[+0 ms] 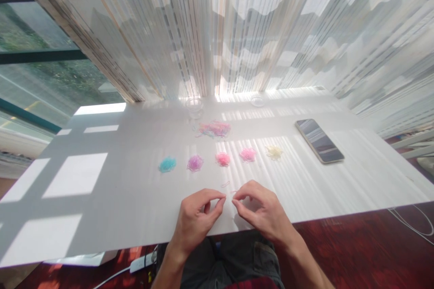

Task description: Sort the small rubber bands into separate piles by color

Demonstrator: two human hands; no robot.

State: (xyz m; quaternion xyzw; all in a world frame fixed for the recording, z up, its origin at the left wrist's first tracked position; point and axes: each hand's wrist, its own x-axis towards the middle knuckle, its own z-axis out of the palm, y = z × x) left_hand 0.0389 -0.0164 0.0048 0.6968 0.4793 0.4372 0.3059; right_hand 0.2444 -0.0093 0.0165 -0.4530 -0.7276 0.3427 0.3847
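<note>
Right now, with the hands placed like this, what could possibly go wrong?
The loose pale pink band lies near the left hand and right hand, so either might brush it away. The coral pile and light pink pile are neighbours of similar colour; bands could get mixed. Strong window light may hide small bands on the white table.

Six piles, apparently two containers

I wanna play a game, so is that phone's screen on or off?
The phone looks off: its face shows dark glass with pale reflected stripes, no lit picture.
</note>
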